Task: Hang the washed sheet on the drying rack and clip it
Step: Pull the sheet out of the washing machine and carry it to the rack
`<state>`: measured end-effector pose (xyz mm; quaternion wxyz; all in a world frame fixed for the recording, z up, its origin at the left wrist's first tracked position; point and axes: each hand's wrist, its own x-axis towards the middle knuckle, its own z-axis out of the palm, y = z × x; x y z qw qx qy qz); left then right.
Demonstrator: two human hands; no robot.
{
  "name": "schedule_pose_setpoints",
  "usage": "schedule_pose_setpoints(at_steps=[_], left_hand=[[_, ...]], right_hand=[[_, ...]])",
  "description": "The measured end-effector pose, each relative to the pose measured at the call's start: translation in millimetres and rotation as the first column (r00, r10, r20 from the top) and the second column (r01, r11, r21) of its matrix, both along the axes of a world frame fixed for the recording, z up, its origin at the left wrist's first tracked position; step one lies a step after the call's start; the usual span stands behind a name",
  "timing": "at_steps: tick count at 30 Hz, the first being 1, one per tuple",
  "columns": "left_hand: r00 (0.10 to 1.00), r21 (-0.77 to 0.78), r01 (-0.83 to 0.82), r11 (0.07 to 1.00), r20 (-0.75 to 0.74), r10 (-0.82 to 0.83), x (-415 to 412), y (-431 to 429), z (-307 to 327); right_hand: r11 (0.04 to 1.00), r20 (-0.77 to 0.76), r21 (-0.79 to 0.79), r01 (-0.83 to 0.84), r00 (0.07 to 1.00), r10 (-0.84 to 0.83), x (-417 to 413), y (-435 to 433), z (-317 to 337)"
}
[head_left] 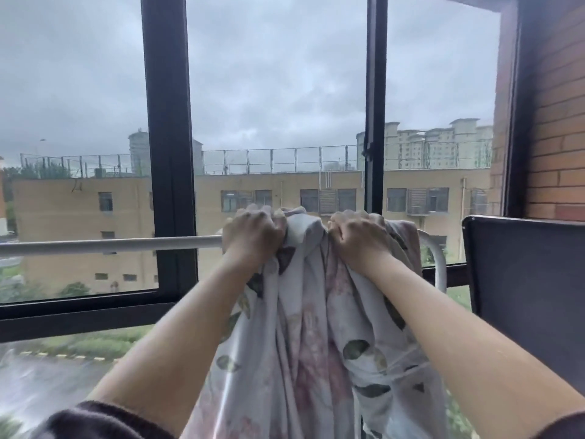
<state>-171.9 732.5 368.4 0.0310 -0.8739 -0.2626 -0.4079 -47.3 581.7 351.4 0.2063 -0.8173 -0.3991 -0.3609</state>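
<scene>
Flat grey daylight comes from the overcast sky (269, 74) beyond my fingers (253, 215), so my knuckles are backlit and dim. Soft shadows fill the sheet (316, 343) folds beneath them. Down-left of them the ground (47, 384) smears; the window frame (167, 122) leans.

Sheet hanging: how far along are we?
Done: the sheet is up on the rack bar, bunched at its right end. In hand: left hand and right hand both grip its top. Left: spreading it along the bare bar, then clipping.
</scene>
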Motion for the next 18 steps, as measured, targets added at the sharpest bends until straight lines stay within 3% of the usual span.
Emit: schedule_pose_setpoints(at_steps=[3,7,12,18], left_hand=[[0.996,0.16,-0.016,0.987,0.092,0.001,-10,-11,-36],[0.978,0.167,0.046,0.985,0.195,-0.079,-24,-41,-88],[0.987,-0.011,0.105,0.994,0.121,-0.103,-31,-109,-163],[0.964,-0.278,0.266,0.923,0.084,-0.253,-12,-218,-240]], right_hand=[[1.0,0.031,-0.014,-0.02,0.999,0.02,-8,-11,-23],[0.998,0.09,0.004,-0.063,0.994,0.062,-27,-39,-68],[0.995,0.057,-0.002,-0.102,0.993,0.102,-42,-99,-137],[0.993,-0.244,-0.028,-0.111,0.964,0.101,-43,-209,-217]])
